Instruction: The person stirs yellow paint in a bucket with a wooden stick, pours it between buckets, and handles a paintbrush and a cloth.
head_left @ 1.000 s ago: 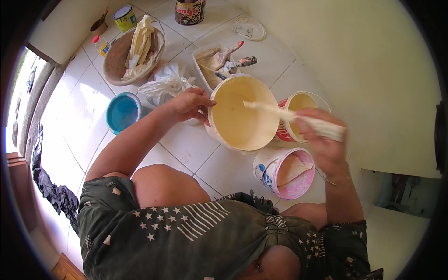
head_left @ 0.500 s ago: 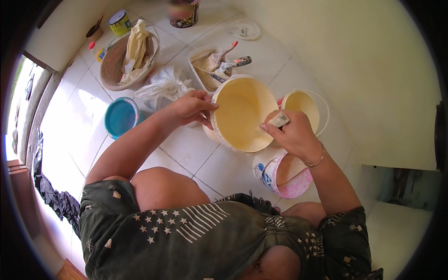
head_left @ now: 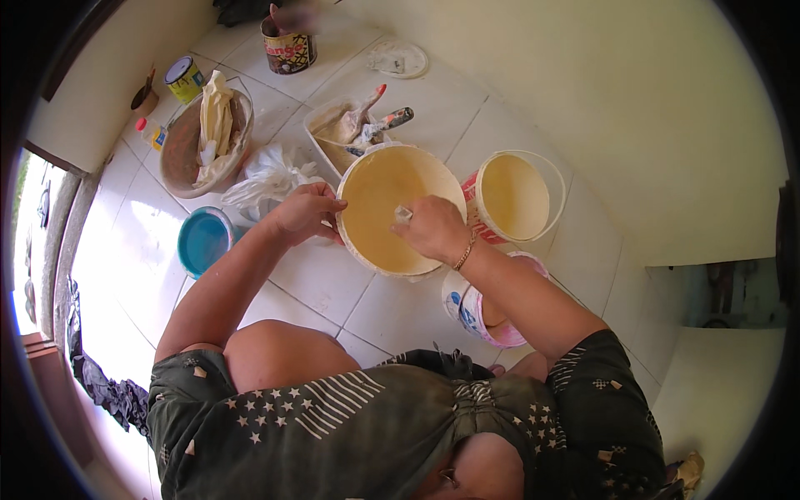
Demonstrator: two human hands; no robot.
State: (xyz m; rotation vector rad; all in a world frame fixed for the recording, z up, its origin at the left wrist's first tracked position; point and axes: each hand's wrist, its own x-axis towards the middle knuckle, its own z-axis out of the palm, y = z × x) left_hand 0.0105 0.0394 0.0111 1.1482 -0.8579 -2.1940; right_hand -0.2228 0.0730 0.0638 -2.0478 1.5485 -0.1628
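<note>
Our right hand point(head_left: 435, 231), fisted around a pale stick point(head_left: 403, 215), has swung from the yellow bucket's point(head_left: 367, 192) right edge to over its middle, bringing the stick within its walls. Our left hand point(head_left: 308, 214) pinches its left rim. A pail point(head_left: 517, 200) crowds its right; floor tiles point(head_left: 387, 321) show on its near side.

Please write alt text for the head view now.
A person's left hand grips the rim of a yellowish bucket; the right hand holds a pale tool at its opening. Nearby: a teal tub, a tray of tools.
</note>
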